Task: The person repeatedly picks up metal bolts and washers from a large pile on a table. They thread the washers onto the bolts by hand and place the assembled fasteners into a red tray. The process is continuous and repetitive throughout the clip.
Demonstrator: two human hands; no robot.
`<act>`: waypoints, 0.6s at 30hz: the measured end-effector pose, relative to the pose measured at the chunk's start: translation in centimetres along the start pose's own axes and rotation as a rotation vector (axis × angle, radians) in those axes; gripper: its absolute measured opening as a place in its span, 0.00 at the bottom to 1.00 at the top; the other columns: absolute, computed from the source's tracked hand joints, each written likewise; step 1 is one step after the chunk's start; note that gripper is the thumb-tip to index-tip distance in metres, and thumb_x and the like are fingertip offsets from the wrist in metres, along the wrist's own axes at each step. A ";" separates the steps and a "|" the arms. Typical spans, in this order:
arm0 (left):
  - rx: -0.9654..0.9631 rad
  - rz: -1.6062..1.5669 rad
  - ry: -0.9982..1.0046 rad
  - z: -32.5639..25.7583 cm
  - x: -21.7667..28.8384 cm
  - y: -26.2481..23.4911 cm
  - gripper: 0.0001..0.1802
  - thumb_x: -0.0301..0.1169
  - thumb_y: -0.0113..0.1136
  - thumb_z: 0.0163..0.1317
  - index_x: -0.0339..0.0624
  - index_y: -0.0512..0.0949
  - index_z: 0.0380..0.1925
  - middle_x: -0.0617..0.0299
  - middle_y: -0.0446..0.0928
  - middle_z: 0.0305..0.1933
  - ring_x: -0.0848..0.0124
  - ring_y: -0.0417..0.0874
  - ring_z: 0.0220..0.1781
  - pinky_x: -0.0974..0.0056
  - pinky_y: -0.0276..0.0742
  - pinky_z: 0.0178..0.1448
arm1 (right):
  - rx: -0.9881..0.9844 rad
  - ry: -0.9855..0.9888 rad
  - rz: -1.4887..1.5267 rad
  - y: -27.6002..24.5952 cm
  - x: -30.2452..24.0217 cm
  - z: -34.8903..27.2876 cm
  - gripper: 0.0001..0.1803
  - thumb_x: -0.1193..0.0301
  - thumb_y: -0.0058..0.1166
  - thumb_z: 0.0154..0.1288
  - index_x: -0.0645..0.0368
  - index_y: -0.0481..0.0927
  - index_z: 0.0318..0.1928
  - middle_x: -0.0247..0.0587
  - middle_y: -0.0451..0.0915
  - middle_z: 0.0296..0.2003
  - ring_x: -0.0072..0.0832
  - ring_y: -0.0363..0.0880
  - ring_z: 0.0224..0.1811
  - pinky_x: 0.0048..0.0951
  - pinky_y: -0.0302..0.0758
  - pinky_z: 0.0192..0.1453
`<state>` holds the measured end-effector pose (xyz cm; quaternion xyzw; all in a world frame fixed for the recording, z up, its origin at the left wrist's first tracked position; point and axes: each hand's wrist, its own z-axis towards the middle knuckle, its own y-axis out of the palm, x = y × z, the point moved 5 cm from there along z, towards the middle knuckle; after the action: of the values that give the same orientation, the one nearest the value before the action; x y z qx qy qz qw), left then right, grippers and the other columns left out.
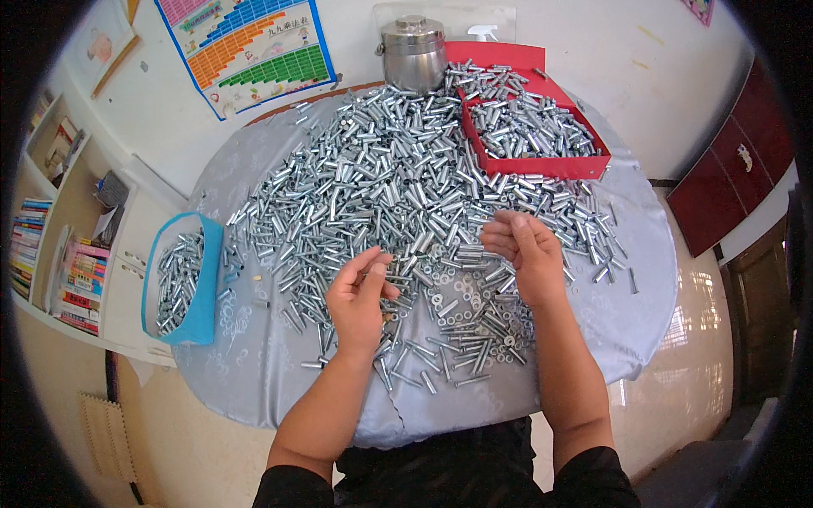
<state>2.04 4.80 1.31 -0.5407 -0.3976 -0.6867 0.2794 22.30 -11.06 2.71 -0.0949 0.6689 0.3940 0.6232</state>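
Note:
A big heap of small silver metal tubes (398, 178) covers a round table under a grey cloth (254, 372). Flat metal washers (461, 309) lie mixed with tubes near the front. My left hand (360, 296) hovers over the front of the heap, thumb and fingertips pinched together on a small metal piece that I cannot make out clearly. My right hand (525, 254) rests to its right, fingers curled above the tubes; whether it grips one is hidden.
A blue bin (203, 313) with tubes hangs off the table's left edge. A red tray (559, 165) full of tubes sits at the back right, beside a steel lidded pot (413, 52). Bookshelves (59, 254) stand left, a dark red cabinet (728, 169) right.

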 end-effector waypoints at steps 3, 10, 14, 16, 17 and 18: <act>0.035 -0.006 0.007 0.0 0.1 -0.7 0.13 0.24 0.55 0.66 0.32 0.77 0.49 0.56 0.82 0.42 0.76 0.78 0.26 0.72 0.76 0.31 | 0.025 0.030 -0.106 -0.3 0.5 -0.2 0.18 0.64 0.48 0.73 0.69 0.79 0.46 0.46 0.83 0.36 0.31 0.84 0.36 0.30 0.80 0.43; 0.085 -0.038 0.039 0.4 0.6 -1.0 0.11 0.22 0.57 0.64 0.33 0.80 0.46 0.56 0.83 0.39 0.77 0.77 0.26 0.71 0.75 0.30 | 0.079 0.029 -0.139 -0.5 0.7 -0.3 0.13 0.66 0.51 0.72 0.65 0.80 0.41 0.38 0.81 0.30 0.24 0.80 0.28 0.26 0.78 0.36; 0.074 0.071 0.075 0.3 0.7 -1.0 0.08 0.21 0.58 0.63 0.33 0.81 0.42 0.58 0.83 0.39 0.78 0.77 0.29 0.74 0.74 0.36 | 0.073 0.031 -0.144 -0.3 0.9 -0.3 0.13 0.66 0.51 0.71 0.65 0.80 0.40 0.37 0.81 0.28 0.23 0.79 0.26 0.24 0.76 0.33; 0.052 0.159 0.160 0.3 0.9 -0.9 0.08 0.21 0.60 0.62 0.34 0.82 0.41 0.58 0.83 0.39 0.76 0.78 0.32 0.73 0.74 0.39 | 0.068 0.033 -0.146 -0.3 0.9 -0.3 0.13 0.66 0.52 0.71 0.65 0.80 0.40 0.37 0.81 0.28 0.22 0.79 0.26 0.23 0.75 0.33; 0.040 0.203 0.203 0.3 1.0 -0.8 0.08 0.21 0.60 0.61 0.35 0.83 0.41 0.58 0.83 0.39 0.75 0.79 0.33 0.73 0.74 0.41 | 0.068 0.037 -0.149 -0.3 0.9 -0.3 0.13 0.66 0.52 0.71 0.65 0.80 0.40 0.36 0.81 0.28 0.22 0.78 0.26 0.23 0.75 0.32; 0.002 0.363 0.281 0.3 1.2 -0.7 0.09 0.21 0.61 0.60 0.36 0.83 0.41 0.58 0.83 0.40 0.73 0.79 0.36 0.70 0.74 0.44 | 0.068 0.040 -0.151 -0.3 0.9 -0.4 0.13 0.66 0.52 0.71 0.65 0.80 0.40 0.36 0.81 0.28 0.21 0.78 0.26 0.22 0.74 0.32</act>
<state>1.34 5.48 2.38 -0.5021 -0.2518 -0.6934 0.4513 22.01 -11.14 1.77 -0.1316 0.6852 0.3208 0.6405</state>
